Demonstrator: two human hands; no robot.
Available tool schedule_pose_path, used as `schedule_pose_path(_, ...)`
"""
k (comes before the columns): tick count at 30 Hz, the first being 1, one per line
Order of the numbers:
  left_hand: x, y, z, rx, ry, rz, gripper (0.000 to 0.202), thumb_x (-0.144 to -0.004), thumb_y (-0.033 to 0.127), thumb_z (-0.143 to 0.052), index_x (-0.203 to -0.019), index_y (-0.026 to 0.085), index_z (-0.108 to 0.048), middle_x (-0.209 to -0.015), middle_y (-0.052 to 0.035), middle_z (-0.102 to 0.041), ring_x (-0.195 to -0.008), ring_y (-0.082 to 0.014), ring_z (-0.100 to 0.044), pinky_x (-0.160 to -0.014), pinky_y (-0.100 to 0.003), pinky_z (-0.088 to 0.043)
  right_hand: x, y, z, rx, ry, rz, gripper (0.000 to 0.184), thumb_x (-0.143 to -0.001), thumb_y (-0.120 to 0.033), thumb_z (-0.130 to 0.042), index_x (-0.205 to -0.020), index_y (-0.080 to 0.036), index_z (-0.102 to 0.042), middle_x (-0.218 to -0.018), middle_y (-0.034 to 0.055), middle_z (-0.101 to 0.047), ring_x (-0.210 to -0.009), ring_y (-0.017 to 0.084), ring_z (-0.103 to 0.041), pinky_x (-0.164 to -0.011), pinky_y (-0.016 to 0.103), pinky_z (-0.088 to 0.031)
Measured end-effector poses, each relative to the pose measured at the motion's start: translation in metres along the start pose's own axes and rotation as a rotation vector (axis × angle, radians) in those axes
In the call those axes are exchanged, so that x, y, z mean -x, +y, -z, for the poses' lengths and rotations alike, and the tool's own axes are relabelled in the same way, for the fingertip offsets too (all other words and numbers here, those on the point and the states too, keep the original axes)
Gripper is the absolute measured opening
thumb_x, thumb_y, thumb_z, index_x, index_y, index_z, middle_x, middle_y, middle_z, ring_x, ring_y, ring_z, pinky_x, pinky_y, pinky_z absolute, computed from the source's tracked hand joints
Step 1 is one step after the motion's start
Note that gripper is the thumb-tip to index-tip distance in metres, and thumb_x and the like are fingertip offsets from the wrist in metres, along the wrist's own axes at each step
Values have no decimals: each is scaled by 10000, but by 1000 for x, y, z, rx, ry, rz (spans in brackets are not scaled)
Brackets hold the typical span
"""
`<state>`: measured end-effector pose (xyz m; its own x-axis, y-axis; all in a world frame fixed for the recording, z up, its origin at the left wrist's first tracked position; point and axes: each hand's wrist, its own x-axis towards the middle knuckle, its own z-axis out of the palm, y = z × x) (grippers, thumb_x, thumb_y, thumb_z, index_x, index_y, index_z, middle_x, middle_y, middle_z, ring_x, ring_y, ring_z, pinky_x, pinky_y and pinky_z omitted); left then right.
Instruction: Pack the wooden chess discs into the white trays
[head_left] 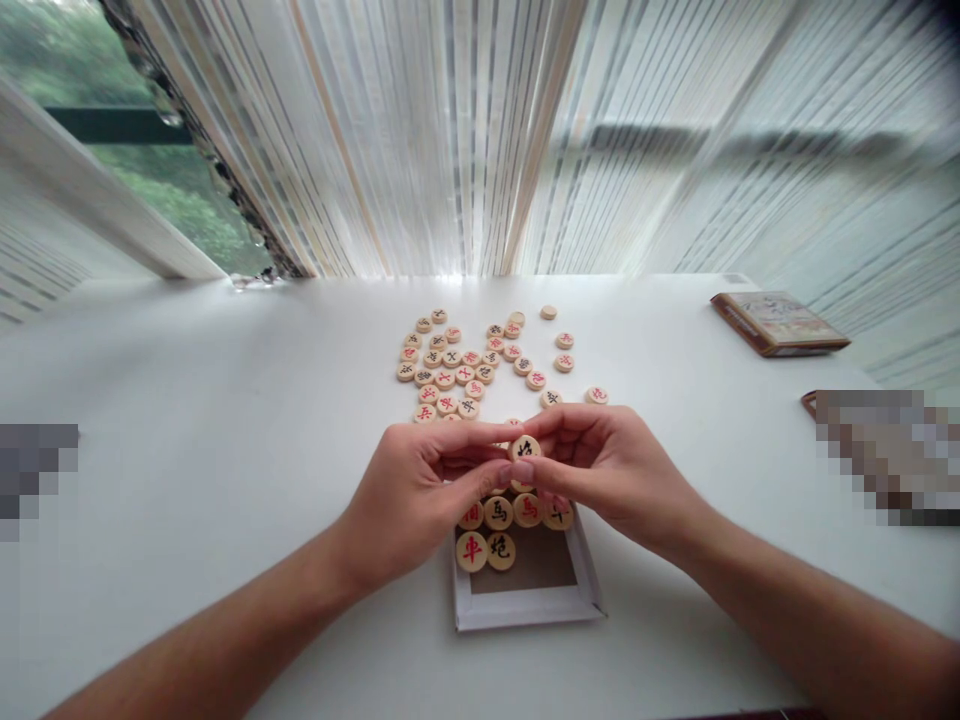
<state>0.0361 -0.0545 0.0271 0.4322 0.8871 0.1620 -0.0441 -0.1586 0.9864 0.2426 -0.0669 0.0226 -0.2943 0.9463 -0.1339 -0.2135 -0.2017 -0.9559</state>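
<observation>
Between the fingertips of my left hand [435,485] and my right hand [600,465] is a round wooden Chinese chess piece [525,449] with a black character. Both hands are closed on it, thumbs nearly meeting at its lower edge. Just below them an open white cardboard box [525,606] lies on the table. Inside it several pieces sit in rows, among them a red-marked piece [472,551] and a black-marked piece [501,550] in the nearest row. My hands cover the far part of the box.
Several loose chess pieces [445,378] are scattered on the white table [262,420] beyond my hands. A brown box [780,322] lies at the far right. Closer on the right is a partly blurred object [885,450]. Striped curtains [420,130] hang behind the table.
</observation>
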Motion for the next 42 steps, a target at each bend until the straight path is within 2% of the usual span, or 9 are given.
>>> schedule_pose_path(6, 2, -1, 0, -119, -40, -117, 297, -892, 61, -807, -1148, 200, -862, -1121, -63, -854, -955, -187, -852, -847, -141, -670, 1, 1, 1, 6, 3, -15, 316, -621, -220, -1051, -778, -130, -791, -620, 13, -734, -506, 82, -633, -457, 130, -476)
schedule_pose_path(11, 0, 1, 0, -50, -73, -111, 351, -876, 24, -802, -1174, 203, -852, -1128, -63, -855, -917, -187, -856, -827, -155, -680, 1, -1, 1, 27, -21, 0, 295, -686, -271, -1024, -764, -131, -776, -584, 5, -703, -474, 84, -610, -431, 146, -457)
schedule_pose_path(16, 0, 1, 0, 20, -76, -69, 323, -871, 45, -827, -1149, 207, -857, -1033, -57, -872, -865, -188, -859, -795, -170, -690, 2, -2, -1, 27, -61, -1, 267, -766, -292, -980, -768, -138, -762, -549, 0, -686, -455, 78, -583, -439, 152, -451)
schedule_pose_path(23, -1, -1, 0, 111, 0, 26, 317, -819, 53, -883, -1091, 215, -874, -1005, -54, -875, -864, -196, -859, -787, -172, -692, 2, -1, 0, -47, -120, 33, 204, -810, -255, -956, -928, -149, -827, -640, 11, -734, -533, 83, -658, -494, 137, -511)
schedule_pose_path(29, -2, 5, 2, 188, 8, 83, 371, -785, 67, -922, -1105, 248, -871, -962, -32, -875, -900, -199, -858, -789, -140, -680, 1, -1, 1, -125, -164, 34, 310, -770, -154, -973, -1056, -202, -866, -804, 26, -808, -609, 88, -721, -584, 144, -591)
schedule_pose_path(35, -3, 6, 1, 219, -7, 88, 321, -826, 107, -906, -1102, 266, -871, -958, -20, -875, -838, -161, -856, -791, -126, -673, 0, -2, 3, -122, -192, 74, 275, -822, -183, -944, -1085, -206, -863, -774, 27, -805, -623, 92, -734, -634, 163, -628)
schedule_pose_path(37, -4, 6, 1, 220, -6, 80, 302, -821, 101, -908, -1075, 262, -878, -953, -20, -876, -828, -156, -855, -785, -127, -674, 0, -2, 4, -100, -177, 91, 241, -844, -212, -930, -1075, -201, -863, -741, 24, -793, -628, 102, -741, -642, 177, -640)
schedule_pose_path(42, -3, 4, 1, 135, 43, 62, 393, -755, 64, -943, -1097, 244, -874, -970, -27, -879, -846, -167, -853, -782, -147, -683, 0, -2, 4, 22, -61, 125, 219, -773, -217, -973, -959, -176, -863, -747, 34, -789, -630, 120, -719, -591, 188, -616)
